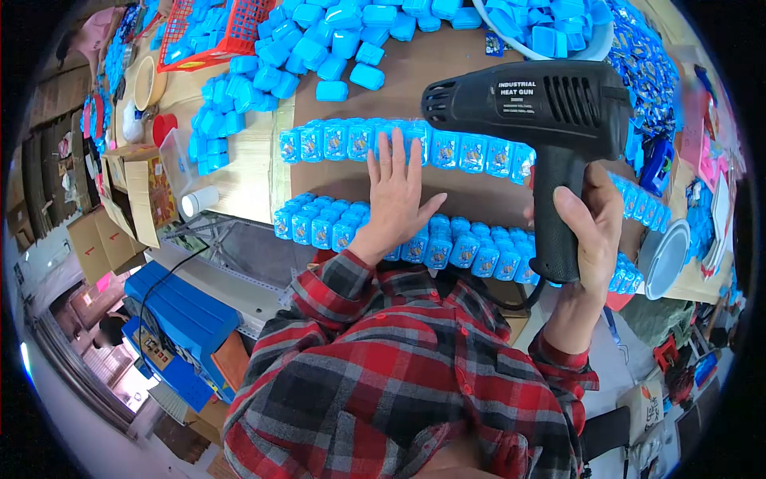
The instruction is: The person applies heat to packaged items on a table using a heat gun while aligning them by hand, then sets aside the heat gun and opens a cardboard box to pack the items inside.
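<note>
My right hand (594, 219) grips the handle of a black industrial heat gun (527, 104), whose nozzle points left above the table. Its cord hangs from the bottom of the handle. Fingers outstretched, my left hand (396, 195) lies over the far row of blue boxes (471, 152), fingertips at their printed fronts; whether it presses on them I cannot tell. These small boxes have printed labels and stand side by side in a long line. A nearer row of blue boxes (319, 223), several deep, runs along the table edge, partly hidden by my left wrist.
Loose blue boxes (319, 40) are heaped at the back. A red basket (231, 36) and a pale tub (550, 48) hold more. Small printed packets (646, 88) lie in a pile at right. A grey basin (666, 255) stands at the right edge, a white cup (199, 201) at left.
</note>
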Tool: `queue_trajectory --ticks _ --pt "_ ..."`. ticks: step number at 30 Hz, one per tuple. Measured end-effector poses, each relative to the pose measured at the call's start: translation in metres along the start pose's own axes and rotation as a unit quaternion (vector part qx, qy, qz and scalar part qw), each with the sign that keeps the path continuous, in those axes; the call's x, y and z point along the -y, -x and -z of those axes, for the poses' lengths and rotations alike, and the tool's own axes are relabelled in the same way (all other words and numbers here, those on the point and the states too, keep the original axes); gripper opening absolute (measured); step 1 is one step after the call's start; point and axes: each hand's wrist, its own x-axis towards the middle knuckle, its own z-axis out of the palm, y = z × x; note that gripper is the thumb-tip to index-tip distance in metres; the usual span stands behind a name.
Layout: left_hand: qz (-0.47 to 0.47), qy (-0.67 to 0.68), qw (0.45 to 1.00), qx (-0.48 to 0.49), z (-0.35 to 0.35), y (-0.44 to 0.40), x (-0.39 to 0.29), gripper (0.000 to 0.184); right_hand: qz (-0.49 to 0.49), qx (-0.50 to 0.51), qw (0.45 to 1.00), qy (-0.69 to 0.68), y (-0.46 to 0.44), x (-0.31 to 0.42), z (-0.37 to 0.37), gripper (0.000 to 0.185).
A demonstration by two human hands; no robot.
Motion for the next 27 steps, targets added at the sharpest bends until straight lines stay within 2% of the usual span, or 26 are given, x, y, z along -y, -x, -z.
queue_trajectory --ticks 8,22,27 --pt "0.004 -0.002 1.000 0.009 -0.007 -0.002 -0.004 0.081 0.008 -0.010 1.000 0.021 0.001 0.001 0.007 0.033" --pt "0.003 -0.002 1.000 0.010 -0.006 -0.003 -0.005 0.080 0.010 0.046 0.999 0.013 -0.013 -0.002 -0.006 0.030" --pt "0.002 0.005 1.000 0.012 -0.004 -0.003 -0.004 0.080 0.006 0.021 0.998 0.058 -0.013 0.002 -0.003 0.030"
